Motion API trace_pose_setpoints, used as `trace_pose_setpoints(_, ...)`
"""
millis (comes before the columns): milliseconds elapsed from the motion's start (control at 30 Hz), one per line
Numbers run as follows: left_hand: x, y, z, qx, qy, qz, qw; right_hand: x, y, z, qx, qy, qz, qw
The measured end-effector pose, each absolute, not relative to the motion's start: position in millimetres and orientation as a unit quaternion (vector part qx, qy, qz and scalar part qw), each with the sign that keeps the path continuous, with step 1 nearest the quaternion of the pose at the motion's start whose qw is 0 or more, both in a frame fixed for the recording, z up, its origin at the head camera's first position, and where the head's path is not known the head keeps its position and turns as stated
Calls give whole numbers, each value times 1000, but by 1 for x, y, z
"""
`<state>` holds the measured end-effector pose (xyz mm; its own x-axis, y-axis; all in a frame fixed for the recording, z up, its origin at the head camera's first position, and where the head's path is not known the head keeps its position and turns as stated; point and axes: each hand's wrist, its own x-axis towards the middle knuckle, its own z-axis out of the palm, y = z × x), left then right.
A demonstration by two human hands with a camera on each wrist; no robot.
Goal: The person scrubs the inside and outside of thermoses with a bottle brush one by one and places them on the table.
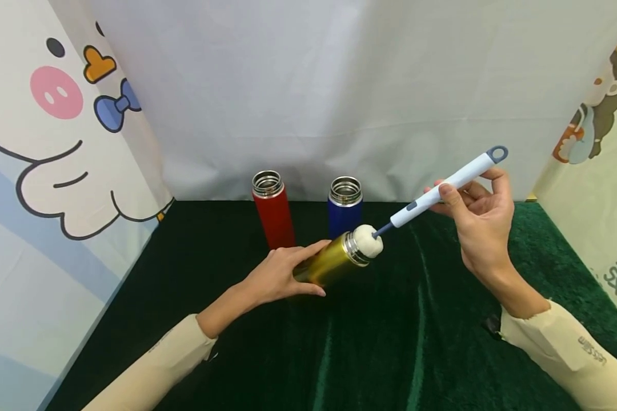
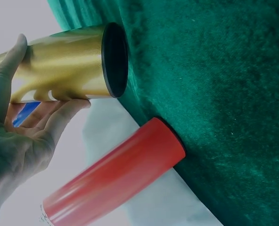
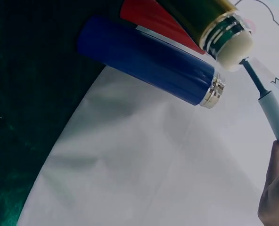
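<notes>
The left hand (image 1: 280,274) wraps its fingers and thumb round the lower half of the gold flask (image 1: 329,262), holding it tilted with the base lifted off the green cloth (image 1: 421,337) and the steel mouth aimed up and to the right. In the left wrist view the fingers (image 2: 59,110) curl under the gold body and the thumb lies along its top; the dark base is clear of the cloth.

The right hand (image 1: 480,220) grips the pale blue handle of the brush (image 1: 442,191) between thumb and curled fingers, near its middle, with the hanging loop sticking up past the hand. The white sponge head (image 1: 367,240) sits at the gold flask's mouth, partly inside the rim.

Count: three flasks, one brush. The red flask (image 1: 272,208) and the blue flask (image 1: 345,205) stand upright and lidless at the back of the cloth, near each other but apart, just behind the gold one. Both arms wear cream sleeves (image 1: 571,348). A white sheet (image 1: 339,85) closes the back.
</notes>
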<state>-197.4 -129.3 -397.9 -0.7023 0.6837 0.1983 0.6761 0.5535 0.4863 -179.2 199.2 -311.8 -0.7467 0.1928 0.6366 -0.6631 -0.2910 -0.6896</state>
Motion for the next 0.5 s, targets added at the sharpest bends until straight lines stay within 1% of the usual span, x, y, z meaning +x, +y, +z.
trace_pose_setpoints(233,-199,-130,-397,391,879,272,7,-177,197,-324,244,-521,775,262)
trace_pose_setpoints(500,-201,-130,-397,381,880,283,21,-176,198,-333,228,-553,763,243)
